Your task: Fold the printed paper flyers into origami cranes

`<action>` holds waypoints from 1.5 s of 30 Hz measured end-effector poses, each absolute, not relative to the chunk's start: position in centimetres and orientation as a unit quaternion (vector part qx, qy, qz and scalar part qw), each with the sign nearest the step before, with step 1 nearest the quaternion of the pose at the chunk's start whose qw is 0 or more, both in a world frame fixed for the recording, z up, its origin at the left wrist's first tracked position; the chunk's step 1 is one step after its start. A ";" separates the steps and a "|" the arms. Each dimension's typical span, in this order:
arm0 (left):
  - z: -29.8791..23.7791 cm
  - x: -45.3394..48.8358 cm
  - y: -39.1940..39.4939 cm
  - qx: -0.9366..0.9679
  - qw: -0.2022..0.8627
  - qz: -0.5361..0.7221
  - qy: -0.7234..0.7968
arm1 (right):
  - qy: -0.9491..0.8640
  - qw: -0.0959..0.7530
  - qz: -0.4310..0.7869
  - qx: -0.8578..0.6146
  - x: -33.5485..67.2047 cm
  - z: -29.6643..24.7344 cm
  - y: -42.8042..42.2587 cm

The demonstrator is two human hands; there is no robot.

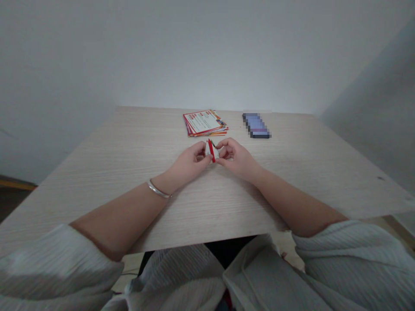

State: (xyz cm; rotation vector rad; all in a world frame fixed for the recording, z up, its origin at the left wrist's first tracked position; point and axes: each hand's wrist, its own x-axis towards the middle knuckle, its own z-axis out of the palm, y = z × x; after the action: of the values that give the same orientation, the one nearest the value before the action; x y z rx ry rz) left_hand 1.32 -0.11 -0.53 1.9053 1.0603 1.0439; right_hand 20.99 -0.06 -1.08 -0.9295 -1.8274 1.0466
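A small piece of folded paper (212, 151), white with a red stripe and a bit of green, is held up between my two hands over the middle of the table. It comes to a point at the top. My left hand (193, 158) pinches its left side, thumb in front and fingers behind. On the right edge, my right hand (234, 156) grips it between thumb and forefinger, with the other fingers curled. The fingers partly cover the paper, so its full shape does not show.
Beyond my hands lies a stack of printed leaflets (205, 122) with red borders, slightly fanned. To its right is a phone (256, 125), blurred by pixels. Both rest on the pale wood-grain table (136, 142), which meets a plain wall (207, 52) at the back.
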 end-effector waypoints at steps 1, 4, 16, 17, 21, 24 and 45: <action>-0.5 1.3 -0.2 0.733 0.358 0.406 0.411 | -0.726 0.405 0.413 -0.371 20.9 -1.0 -0.2; -0.1 1.1 -0.2 0.723 0.377 0.407 0.413 | -0.732 0.400 0.407 -0.373 20.8 -0.7 -0.4; -0.7 0.9 0.2 0.680 0.467 0.407 0.393 | -0.747 0.411 0.382 -0.355 21.6 -0.4 -0.8; -0.6 0.9 0.2 0.677 0.470 0.409 0.391 | -0.742 0.416 0.390 -0.352 21.6 -0.4 -0.7; -0.2 0.9 -0.1 0.673 0.486 0.402 0.386 | -0.729 0.436 0.389 -0.357 21.7 -0.4 -0.7; 0.1 0.9 -0.3 0.684 0.473 0.383 0.402 | -0.737 0.430 0.369 -0.367 21.7 -0.3 -0.7; -0.1 1.0 -0.5 0.726 0.482 0.300 0.388 | -0.779 0.398 0.315 -0.370 22.2 0.3 -0.7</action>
State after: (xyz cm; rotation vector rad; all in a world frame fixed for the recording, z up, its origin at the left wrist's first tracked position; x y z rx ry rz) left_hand 0.98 -0.50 -0.07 1.7709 0.9455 0.7316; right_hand 22.20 -0.67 0.35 -0.9368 -1.9717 0.7971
